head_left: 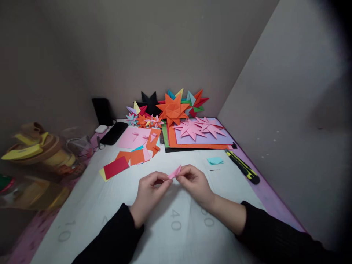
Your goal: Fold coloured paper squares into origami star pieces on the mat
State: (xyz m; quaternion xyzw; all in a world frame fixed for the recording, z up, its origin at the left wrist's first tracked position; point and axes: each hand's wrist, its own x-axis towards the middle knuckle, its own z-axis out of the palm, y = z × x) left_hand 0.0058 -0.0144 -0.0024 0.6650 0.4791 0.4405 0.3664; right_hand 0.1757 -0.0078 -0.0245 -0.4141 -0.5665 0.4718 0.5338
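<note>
Between my two hands, above the middle of the white sheet, is a small folded piece of pink paper [175,172] with a pointed upper tip. My left hand [151,192] pinches its left end between thumb and forefinger. At its right end, my right hand [196,184] pinches it the same way. A folded light blue paper piece [215,161] lies on the sheet to the right, beyond my right hand. Several loose coloured paper squares, among them a red one [116,168] and an orange one [139,157], lie to the left past my left hand.
A yellow and black box cutter [242,167] lies at the right edge. Pink paper stars [190,129] rest on stacked coloured sheets [202,146]; an orange star [173,109] leans behind. A black phone [114,133], earbud case [101,129] and brown container [35,146] stand left.
</note>
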